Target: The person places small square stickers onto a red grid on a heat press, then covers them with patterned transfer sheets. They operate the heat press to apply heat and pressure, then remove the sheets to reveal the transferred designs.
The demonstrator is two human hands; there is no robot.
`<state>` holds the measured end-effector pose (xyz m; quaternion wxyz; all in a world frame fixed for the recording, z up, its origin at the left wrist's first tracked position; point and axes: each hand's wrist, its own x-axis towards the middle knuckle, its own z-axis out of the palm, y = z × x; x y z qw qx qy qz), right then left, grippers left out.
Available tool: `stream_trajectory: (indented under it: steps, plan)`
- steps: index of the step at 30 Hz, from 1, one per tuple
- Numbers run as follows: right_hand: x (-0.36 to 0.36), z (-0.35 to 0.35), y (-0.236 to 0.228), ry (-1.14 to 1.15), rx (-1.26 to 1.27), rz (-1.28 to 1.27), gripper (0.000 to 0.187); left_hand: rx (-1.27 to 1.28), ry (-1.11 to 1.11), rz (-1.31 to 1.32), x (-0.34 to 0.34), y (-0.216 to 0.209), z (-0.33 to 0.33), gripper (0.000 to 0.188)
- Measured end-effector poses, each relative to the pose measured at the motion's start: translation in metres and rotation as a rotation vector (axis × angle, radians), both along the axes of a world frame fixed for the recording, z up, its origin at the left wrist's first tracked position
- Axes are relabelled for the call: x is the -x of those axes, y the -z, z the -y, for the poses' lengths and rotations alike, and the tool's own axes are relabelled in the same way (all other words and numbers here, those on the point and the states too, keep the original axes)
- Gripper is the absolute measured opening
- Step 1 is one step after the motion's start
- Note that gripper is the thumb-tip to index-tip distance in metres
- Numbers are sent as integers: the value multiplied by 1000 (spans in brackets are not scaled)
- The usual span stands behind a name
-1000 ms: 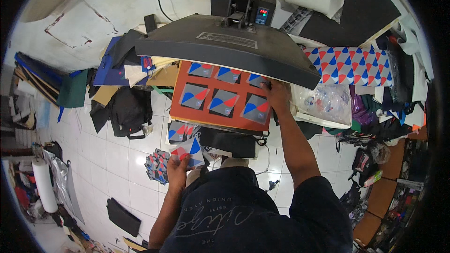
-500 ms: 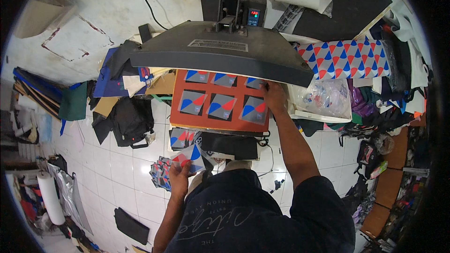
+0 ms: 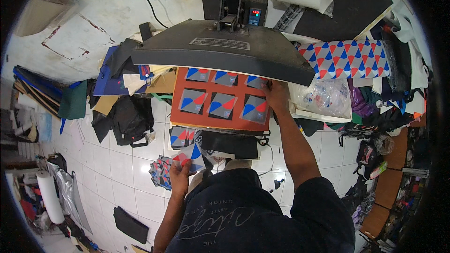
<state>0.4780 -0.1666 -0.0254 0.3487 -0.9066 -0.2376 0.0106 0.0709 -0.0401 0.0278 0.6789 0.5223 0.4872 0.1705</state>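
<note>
My left hand [image 3: 180, 172] is closed on a printed film sheet [image 3: 193, 155] in blue, red and grey, held low in front of the press. With my right arm stretched forward, my right hand [image 3: 276, 94] is at the back right printed square [image 3: 255, 82], fingers pinched at its right edge and partly in shadow. That square and several like it, such as the front middle printed square [image 3: 222, 106], lie in two rows on the orange-brown lower plate [image 3: 213, 122] of the heat press. Above them hangs its raised dark upper plate [image 3: 220, 54], hiding the back of the lower plate.
A pile of printed pieces [image 3: 161, 172] lies left of my left hand. Printed sheets [image 3: 183, 137] and black material [image 3: 229, 145] rest below the press. Right of it stand a white tray with plastic bags [image 3: 323, 98] and a patterned roll [image 3: 344, 59]. A black bag [image 3: 133, 122] is on the left.
My right hand has shifted very slightly at the back right square, its fingers still on the edge. My left hand keeps the film sheet in nearly the same place.
</note>
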Motion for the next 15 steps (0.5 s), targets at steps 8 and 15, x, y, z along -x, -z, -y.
stream_trajectory:
  steps: [8, 15]
  plan:
    - [2, 2, 0, -47, 136, 117, 34, 31, -39, -5, -2, 1, 6, 24]
    - [5, 5, -5, -46, 133, 82, 38, 31, -36, -1, -3, 2, 7, 24]
